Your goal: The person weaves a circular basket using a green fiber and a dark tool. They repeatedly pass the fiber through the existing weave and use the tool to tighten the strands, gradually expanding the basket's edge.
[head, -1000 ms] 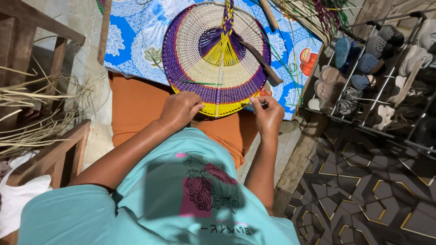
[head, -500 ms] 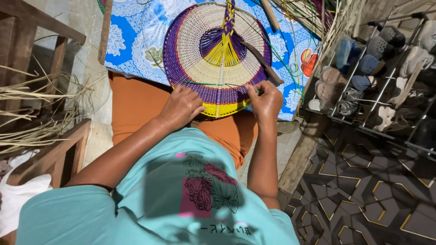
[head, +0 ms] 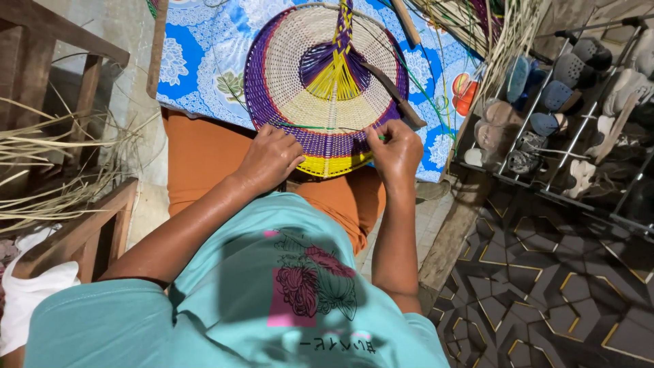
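Blue flowered cloth covers the work surface ahead of the seated person, with a shoe rack to the right and loose dry straw to the left. On the cloth, overhanging the person's orange-clad lap, lies a round woven fan in cream, purple and yellow bands.

Step in hand, as judged: weaving at the near edge of the fan. The left hand rests curled on the purple band and steadies it; whether its fingers pinch a strand cannot be told. The right hand is closed in a pinch at the fan's near right rim, apparently on a thin green strip.

Next move calls for: firm hold by the left hand and even tension on the strip while it passes between the ribs.

Hidden or unclear: fingertips of both hands, the strip's free end, and the dark tool lying across the fan, whose kind cannot be made out.
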